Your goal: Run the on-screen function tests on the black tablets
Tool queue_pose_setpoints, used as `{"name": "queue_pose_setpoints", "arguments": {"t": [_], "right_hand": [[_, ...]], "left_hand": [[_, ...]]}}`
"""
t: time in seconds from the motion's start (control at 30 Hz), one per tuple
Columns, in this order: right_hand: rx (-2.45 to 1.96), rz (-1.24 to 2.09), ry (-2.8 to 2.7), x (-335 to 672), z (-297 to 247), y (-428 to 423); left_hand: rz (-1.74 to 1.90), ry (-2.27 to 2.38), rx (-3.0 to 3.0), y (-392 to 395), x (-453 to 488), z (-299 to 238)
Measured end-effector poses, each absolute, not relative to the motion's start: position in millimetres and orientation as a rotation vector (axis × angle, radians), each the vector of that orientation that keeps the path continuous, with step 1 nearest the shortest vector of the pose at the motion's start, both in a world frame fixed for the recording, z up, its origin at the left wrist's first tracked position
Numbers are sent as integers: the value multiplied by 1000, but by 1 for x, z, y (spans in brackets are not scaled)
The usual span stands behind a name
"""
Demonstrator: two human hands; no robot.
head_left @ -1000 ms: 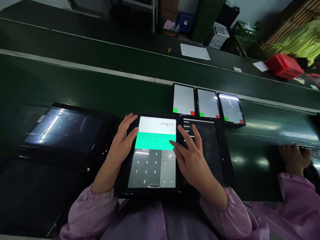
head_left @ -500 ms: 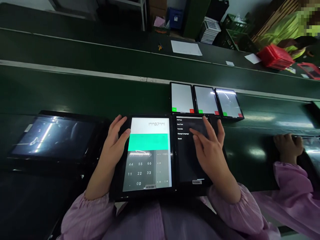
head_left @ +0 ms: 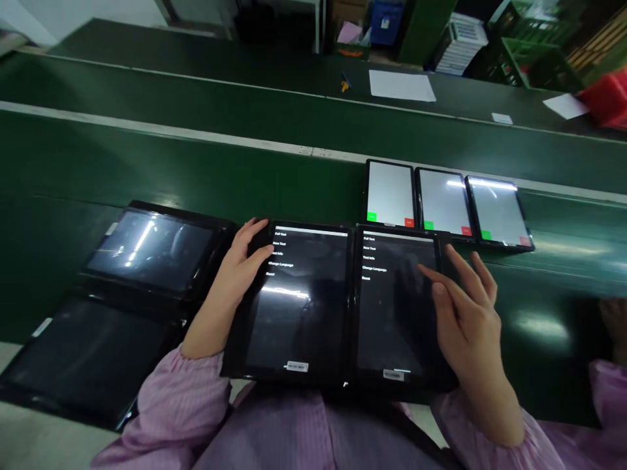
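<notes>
Two black tablets lie side by side before me, each with a dark screen and a short white menu at its top left. My left hand (head_left: 235,274) grips the left edge of the left tablet (head_left: 298,307), thumb on the screen near the menu. My right hand (head_left: 465,307) hovers over the right edge of the right tablet (head_left: 396,307), fingers spread and the forefinger stretched toward the screen. Beyond them, three tablets (head_left: 448,202) with white screens and green and red corner buttons stand in a row on the green belt.
Two dark tablets (head_left: 147,248) are stacked at my left, another (head_left: 83,352) nearer me. The green conveyor (head_left: 196,170) runs across. A white sheet (head_left: 401,85) lies on the far bench. Another person's pink sleeve (head_left: 607,391) is at the right edge.
The left tablet's calculator screen has given way to the dark menu. My right hand moved from the left tablet across to the right tablet's right side.
</notes>
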State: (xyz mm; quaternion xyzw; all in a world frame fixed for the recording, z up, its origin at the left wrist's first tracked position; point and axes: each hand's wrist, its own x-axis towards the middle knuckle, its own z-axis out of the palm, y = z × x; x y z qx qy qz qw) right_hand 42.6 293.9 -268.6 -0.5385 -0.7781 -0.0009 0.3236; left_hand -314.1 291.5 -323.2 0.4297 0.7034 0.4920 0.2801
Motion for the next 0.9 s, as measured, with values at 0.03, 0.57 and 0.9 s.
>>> {"name": "queue_pose_setpoints", "arguments": {"t": [0.03,0.57,0.9], "right_hand": [[-1412,-3,-2036,46,-268,293],[-1137,195,-2330,32,-251,278],[-937,332,-2598,15,-257,273]], "left_hand": [[1301,1883,1178,292,-315,-324],[1249,1938,1073,287,-299,-303],[1189,1979,1216,287,-311,-319]]}}
